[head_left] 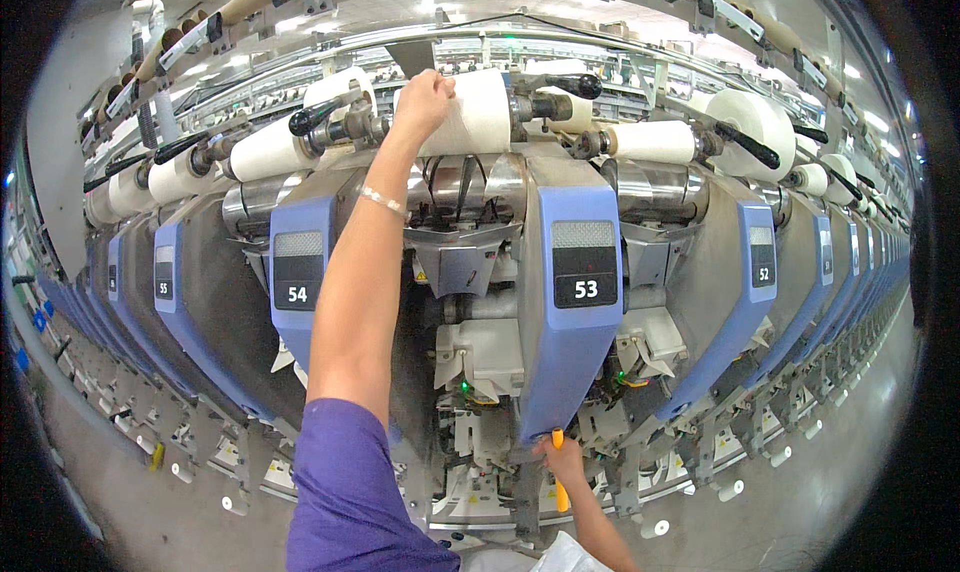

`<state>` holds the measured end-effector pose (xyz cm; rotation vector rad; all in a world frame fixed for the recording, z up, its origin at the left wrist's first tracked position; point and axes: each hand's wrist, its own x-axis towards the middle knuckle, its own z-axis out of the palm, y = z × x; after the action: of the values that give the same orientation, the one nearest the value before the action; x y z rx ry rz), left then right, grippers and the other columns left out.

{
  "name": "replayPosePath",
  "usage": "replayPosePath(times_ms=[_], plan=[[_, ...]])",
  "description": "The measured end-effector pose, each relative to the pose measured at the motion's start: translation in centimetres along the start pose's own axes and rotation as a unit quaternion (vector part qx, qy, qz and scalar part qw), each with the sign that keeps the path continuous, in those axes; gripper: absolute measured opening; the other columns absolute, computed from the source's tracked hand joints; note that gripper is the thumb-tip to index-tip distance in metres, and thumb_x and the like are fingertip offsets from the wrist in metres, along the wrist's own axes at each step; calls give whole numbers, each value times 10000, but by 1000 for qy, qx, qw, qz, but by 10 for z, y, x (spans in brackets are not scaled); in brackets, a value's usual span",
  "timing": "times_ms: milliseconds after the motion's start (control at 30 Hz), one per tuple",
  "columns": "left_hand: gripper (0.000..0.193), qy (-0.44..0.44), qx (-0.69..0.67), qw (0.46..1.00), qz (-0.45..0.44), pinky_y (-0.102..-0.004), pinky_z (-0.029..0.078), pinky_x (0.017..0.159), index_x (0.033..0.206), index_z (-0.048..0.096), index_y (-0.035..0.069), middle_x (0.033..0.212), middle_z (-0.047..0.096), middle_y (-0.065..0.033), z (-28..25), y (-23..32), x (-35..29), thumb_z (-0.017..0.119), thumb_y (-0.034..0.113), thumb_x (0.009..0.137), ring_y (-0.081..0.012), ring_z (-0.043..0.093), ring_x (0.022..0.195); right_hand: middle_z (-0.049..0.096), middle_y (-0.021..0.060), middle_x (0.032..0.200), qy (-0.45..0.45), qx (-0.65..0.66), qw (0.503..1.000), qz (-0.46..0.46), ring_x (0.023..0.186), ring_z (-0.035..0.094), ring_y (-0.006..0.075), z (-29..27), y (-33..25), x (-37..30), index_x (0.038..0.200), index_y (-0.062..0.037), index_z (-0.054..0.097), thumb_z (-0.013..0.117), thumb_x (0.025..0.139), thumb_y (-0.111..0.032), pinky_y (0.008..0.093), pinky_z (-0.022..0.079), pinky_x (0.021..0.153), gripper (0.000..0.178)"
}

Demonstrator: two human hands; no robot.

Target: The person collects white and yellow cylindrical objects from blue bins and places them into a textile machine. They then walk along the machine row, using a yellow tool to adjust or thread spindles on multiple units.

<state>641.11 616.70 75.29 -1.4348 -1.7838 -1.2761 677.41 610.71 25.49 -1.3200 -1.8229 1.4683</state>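
A large white yarn package sits in its holder at the top of the winding machine. My left hand is raised to its upper left edge, fingers curled closed; whatever they pinch is hidden. Low down, my right hand is closed around a slim yellow-orange stick-like tool, its kind unclear. That hand is just under the bottom end of a blue front panel. Beneath the package are a shiny metal drum and a grey guide plate.
More winding units with blue panels and white packages curve away on both sides. Black-handled levers jut out beside the packages. Small white bobbins hang along the bottom. An overhead rail crosses above, over a grey floor.
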Motion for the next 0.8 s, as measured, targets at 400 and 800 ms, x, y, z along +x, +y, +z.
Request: replayPosePath(times_ms=[400, 800], plan=[[377, 132, -27, 989, -63, -394, 482, 790, 1129, 632, 75, 957, 555, -120, 8, 14, -79, 742, 122, 771, -289, 581, 868, 704, 57, 726, 36, -60, 997, -18, 533, 594, 117, 4, 17, 9, 827, 16, 684, 537, 900, -174, 281, 493, 535, 251], [115, 302, 155, 941, -6, -418, 427, 838, 873, 570, 24, 941, 567, -139, 45, 14, -35, 632, 43, 779, -305, 552, 907, 697, 38, 710, 55, -58, 996, -41, 521, 587, 121, 9, 25, 11, 837, -7, 684, 531, 886, -169, 283, 492, 530, 229]])
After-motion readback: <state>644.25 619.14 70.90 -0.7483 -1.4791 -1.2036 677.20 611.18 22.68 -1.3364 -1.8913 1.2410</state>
